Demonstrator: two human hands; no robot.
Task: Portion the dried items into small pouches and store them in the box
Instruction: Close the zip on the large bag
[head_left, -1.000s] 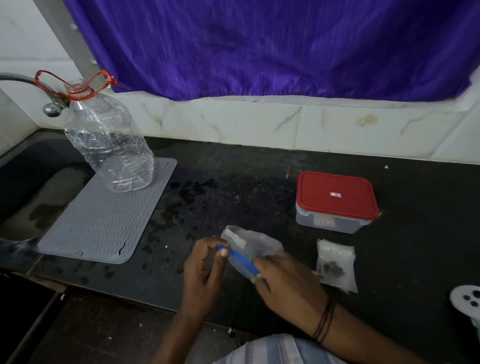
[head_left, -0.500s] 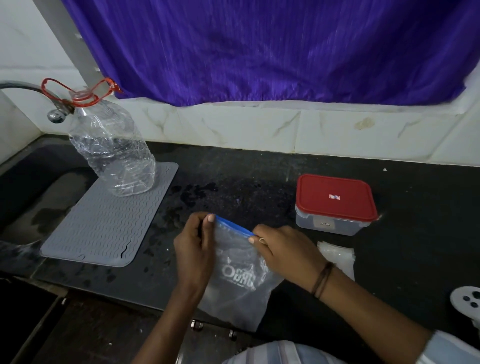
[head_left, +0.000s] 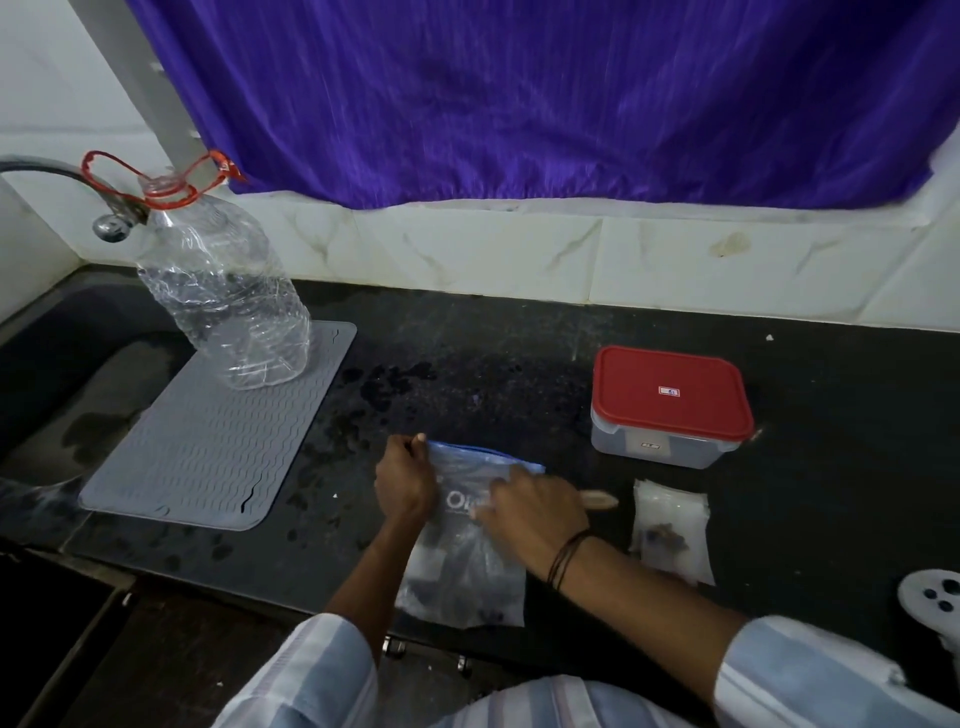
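Since half a second ago the zip bag (head_left: 462, 545) has come down from the raised hold and now lies flat on the black table (head_left: 831, 415), its blue seal strip turned away from the person and its lower edge near the table's front edge; dark dried items show through the plastic in its lower half. The left hand (head_left: 405, 483) sits at the bag's far-left corner, its grip pinched closed on the end of the blue strip between thumb and fingers; the right hand (head_left: 530, 506) lies over the bag's upper right, fingers spread and pressing down on the plastic, so its grip is open and flat against the bag rather than holding it; a dark band circles that wrist. Just right of the bag, apart from it, lie the small pouches (head_left: 670, 530), clear and stacked, with a few dark pieces visible inside the top one. Beyond the pouches and to the bag's far right stands the box (head_left: 670, 410), its red lid on. To the bag's left, a grey ridged mat (head_left: 208, 447) lies on the table; at the mat's far corner stands a clear plastic bottle (head_left: 228, 296) with a red handle ring, uncapped. Behind everything, past the white tiled ledge, hangs a purple curtain (head_left: 519, 93).
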